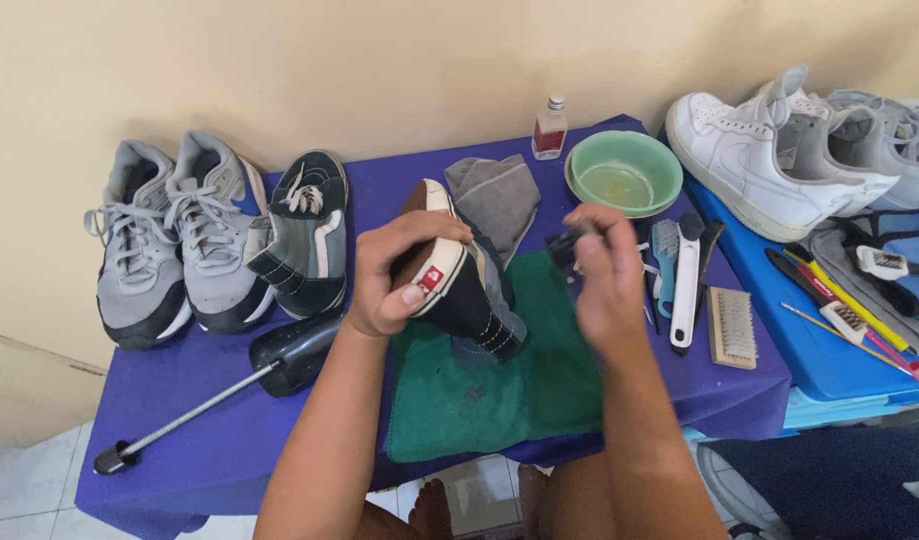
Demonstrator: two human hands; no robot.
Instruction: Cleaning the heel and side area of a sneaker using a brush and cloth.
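Shoe-cleaning mid-frame: my left hand (pixel 399 278) clamps the black sneaker (pixel 459 285) sole-up, while my blurred right hand (pixel 601 272) pinches a small dark brush (pixel 564 245), poised for scrubbing the sole.

Bare forearms, no sleeves, bare feet

A left hand (pixel 399 275) grips a black skate shoe (pixel 459 285) sole-up over a green cloth (pixel 519 400) on the purple worktop (pixel 229 440). At three o'clock, the blurred right hand (pixel 604 275) holds something dark. A green bowl (pixel 624 172) sits at one o'clock.
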